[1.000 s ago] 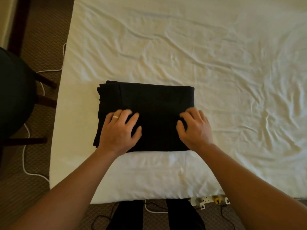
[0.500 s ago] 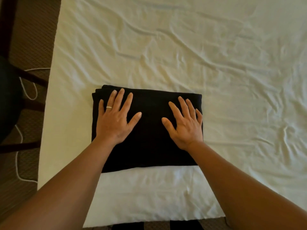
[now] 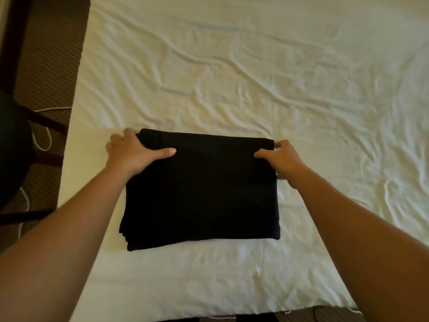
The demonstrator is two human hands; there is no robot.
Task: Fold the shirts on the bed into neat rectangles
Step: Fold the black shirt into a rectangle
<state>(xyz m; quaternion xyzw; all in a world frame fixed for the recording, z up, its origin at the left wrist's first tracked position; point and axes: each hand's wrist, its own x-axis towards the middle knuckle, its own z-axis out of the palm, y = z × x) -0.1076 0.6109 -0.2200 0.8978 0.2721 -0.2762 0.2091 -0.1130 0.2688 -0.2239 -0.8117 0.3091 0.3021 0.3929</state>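
Our left hand (image 3: 130, 152) grips the far left corner of the folded black shirt (image 3: 199, 189): the thumb lies flat on top of the cloth, pointing right, while the fingers curl over the left edge, and their tips seem to tuck under the fabric, though blur keeps us from being sure. Our right hand (image 3: 284, 159) mirrors it at the far right corner, thumb pressed on top and pointing left, fingers wrapped around the right edge and out of sight behind the cloth. Both forearms reach in from the near side, one on each flank of the shirt. The shirt is a thick, roughly rectangular stack with layered edges showing at its near left corner, and it lies on the near left part of the bed (image 3: 255, 73), whose cream sheet is wrinkled. To the left of the bed, on the brown carpet, we see a white cable (image 3: 43, 140) and a dark chair (image 3: 14, 145).
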